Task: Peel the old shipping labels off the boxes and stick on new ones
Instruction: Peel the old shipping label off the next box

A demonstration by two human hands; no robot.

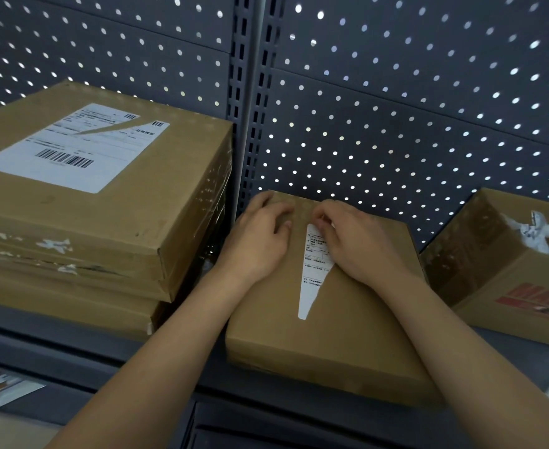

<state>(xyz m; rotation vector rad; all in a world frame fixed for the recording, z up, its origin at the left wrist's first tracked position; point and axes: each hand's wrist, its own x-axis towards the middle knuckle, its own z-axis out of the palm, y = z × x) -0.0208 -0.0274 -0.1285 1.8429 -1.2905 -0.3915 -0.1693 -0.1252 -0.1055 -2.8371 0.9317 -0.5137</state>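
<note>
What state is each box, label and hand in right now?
Middle box: closed, lying flat on the shelf.
Label strip: torn to a narrow wedge, mostly stuck down.
Left hand: pressing flat on the middle box.
Right hand: fingertips pinching the strip's top end.
Stacked box: closed, on another box.
Large label: stuck on, with a tear.
Right box: open, crumpled paper inside.

Box stack (82, 202) left of mid box (325, 335)

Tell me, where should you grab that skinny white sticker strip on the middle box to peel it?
Probably at its wide far end, where the right hand pinches the label strip. It narrows to a point nearer you, so pulling from the far end toward yourself should peel it whole.
</note>
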